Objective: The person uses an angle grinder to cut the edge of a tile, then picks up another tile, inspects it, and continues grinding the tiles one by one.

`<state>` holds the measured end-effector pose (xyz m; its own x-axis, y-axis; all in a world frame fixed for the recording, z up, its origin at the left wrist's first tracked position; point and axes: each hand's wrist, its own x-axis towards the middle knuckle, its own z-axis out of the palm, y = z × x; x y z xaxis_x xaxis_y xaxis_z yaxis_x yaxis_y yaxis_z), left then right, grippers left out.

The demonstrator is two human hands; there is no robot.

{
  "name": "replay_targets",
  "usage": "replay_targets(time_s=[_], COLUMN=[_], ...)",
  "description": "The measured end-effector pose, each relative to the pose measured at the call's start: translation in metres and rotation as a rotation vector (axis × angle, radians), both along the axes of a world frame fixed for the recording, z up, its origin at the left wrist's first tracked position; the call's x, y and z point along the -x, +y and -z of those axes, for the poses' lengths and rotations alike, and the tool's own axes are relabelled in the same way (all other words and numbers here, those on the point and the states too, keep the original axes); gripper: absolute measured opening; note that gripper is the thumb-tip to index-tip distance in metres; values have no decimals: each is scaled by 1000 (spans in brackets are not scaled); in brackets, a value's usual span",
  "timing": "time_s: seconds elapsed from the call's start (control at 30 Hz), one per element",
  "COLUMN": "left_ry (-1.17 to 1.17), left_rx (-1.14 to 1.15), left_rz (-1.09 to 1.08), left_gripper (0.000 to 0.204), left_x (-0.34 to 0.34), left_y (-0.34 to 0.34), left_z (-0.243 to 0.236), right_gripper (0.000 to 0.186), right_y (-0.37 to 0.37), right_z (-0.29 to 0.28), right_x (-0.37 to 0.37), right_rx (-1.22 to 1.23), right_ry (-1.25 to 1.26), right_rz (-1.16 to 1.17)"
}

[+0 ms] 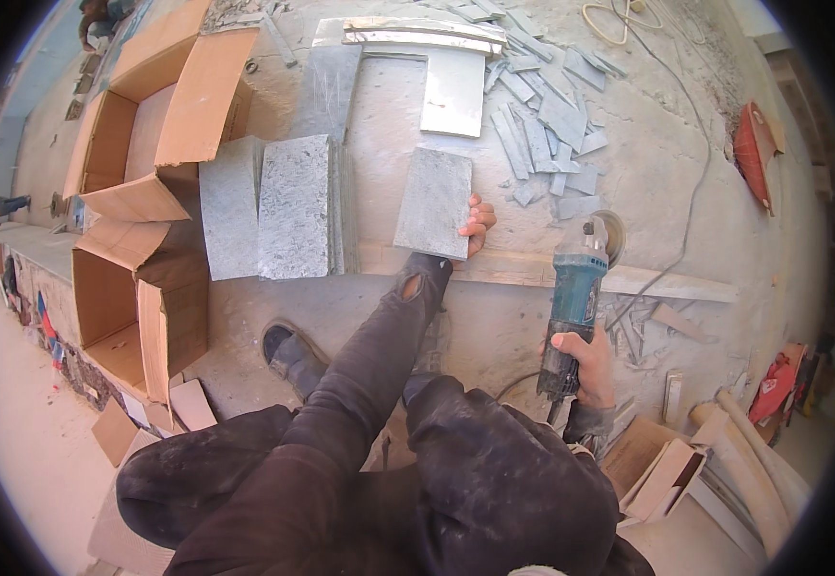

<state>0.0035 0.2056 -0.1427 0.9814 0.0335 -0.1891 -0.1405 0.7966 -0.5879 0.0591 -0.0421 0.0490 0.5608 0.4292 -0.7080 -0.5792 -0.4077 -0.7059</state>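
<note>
In the centre, my left hand grips a grey speckled stone tile by its right edge, fingers curled over the side. My right hand is wrapped round the body of a teal and black angle grinder, whose disc points up and forward, right of the tile. Left of the held tile lie stacked grey tiles. Behind it, longer pale and grey slabs form a frame shape. Several narrow grey offcuts are scattered to its right. A long wooden plank runs under the grinder.
Open cardboard boxes stand at the left, more cardboard at lower right. A dark cable trails across the dusty floor at right. My shoe is below the stacks. A person is at upper left, another person's leg farther down.
</note>
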Motion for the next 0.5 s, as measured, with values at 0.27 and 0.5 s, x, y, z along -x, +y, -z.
replay_targets(time_s=[0.27,0.5], left_ry=[804,874], left_rx=[-873,-1120], left_rz=[73,227], left_gripper=[30,47], left_x=[32,93], left_y=[-28,-43], left_z=[-48,-81], right_gripper=[34,35], right_y=[1,3], right_z=[1,4], right_x=[-1,-2], right_rx=[-2,-21], right_ry=[-1,12], right_rz=[-12,-16])
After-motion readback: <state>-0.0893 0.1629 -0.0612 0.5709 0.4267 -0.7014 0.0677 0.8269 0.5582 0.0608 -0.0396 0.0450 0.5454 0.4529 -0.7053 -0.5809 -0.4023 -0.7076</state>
